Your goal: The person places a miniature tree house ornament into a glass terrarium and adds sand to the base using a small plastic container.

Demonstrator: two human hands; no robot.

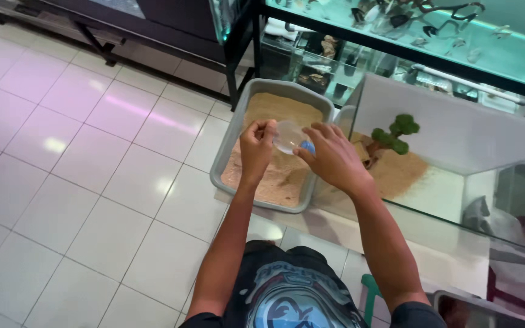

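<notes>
Left hand (256, 147) and right hand (333, 157) both gripping small clear plastic cup (288, 136), possibly blue-tipped. Held above grey rectangular sand-filled tray (236, 124), beside glass tank (457, 130).

No packages, labels, signs or screens visible. Closest thing: small clear plastic container (288, 136) with a blue patch, unreadable, held over the grey sand tray (233, 141).

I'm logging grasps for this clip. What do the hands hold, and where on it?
Both hands hold a small clear plastic cup over the grey sand tray: left hand at its left rim, right hand at its right side.
</notes>
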